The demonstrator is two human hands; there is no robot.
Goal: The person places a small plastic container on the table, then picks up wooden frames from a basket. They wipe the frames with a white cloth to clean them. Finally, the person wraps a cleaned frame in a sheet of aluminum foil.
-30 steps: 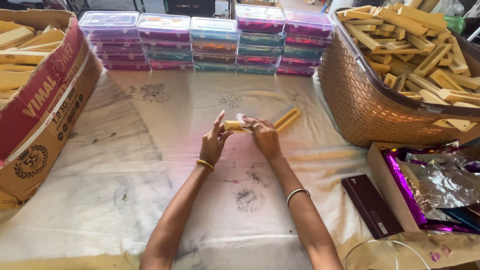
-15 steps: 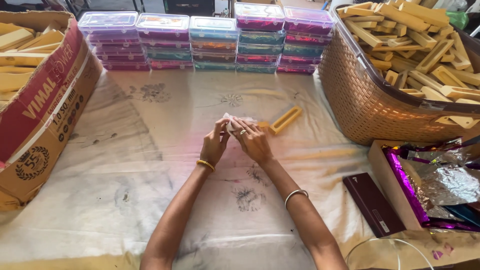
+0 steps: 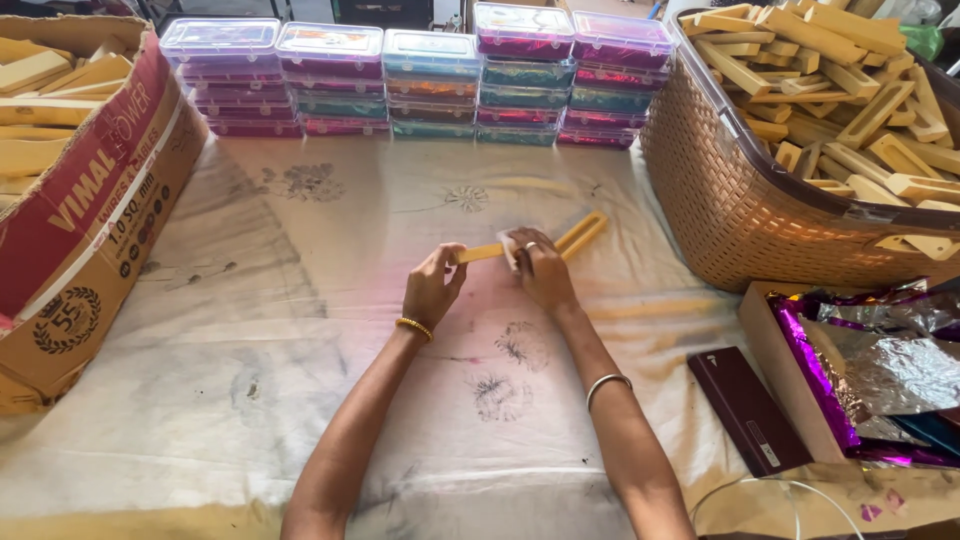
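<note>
Cardboard box (image 3: 90, 230) of pale wooden pieces at far left. Left hand (image 3: 432, 288) pinching end of yellow wooden strip (image 3: 480, 253) over white printed cloth (image 3: 250, 330). Right hand (image 3: 540, 270) closed on same strip, small white scrap under fingers. Second slotted strip (image 3: 583, 233) lying just beyond. Stacked clear plastic boxes (image 3: 430, 75) behind. Woven basket (image 3: 740, 210) of wooden pieces at right; purple foil (image 3: 830, 380) below.

Both hands are up off the cloth-covered table (image 3: 300, 400) around a long yellow wooden stick (image 3: 530, 243): left hand (image 3: 432, 288) pinches its end, right hand (image 3: 540, 268) grips the middle with a white bit. Woven basket (image 3: 740, 200) of similar sticks at 2 o'clock, cardboard box (image 3: 90, 230) at 9, stacked plastic boxes (image 3: 420, 70) at 12.
</note>
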